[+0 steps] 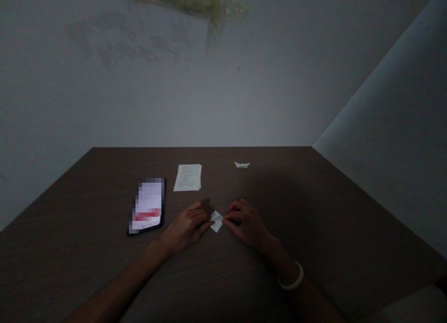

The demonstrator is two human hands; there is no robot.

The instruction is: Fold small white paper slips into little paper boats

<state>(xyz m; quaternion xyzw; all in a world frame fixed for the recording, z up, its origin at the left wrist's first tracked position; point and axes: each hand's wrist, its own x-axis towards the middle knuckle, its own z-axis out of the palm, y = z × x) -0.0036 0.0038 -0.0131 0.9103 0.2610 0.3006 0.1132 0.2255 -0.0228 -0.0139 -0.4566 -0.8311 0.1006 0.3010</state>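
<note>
Between my hands, just above or on the table, is a small white folded piece of paper (217,222), diamond-shaped with creases across it. My left hand (191,224) pinches its left corner between thumb and fingers. On the opposite corner, the thumb and fingertips of my right hand (246,223) are closed in a pinch. A pale beaded bracelet (293,278) circles my right wrist. Farther back on the table sits a small folded paper boat (242,165), apart from both hands.
A stack of printed paper sheets (187,177) lies beyond my left hand. Left of that hand, a tablet or large phone (147,206) with a lit, blurred screen rests on the dark wooden table (104,174). A stained grey wall (157,94) rises behind the table.
</note>
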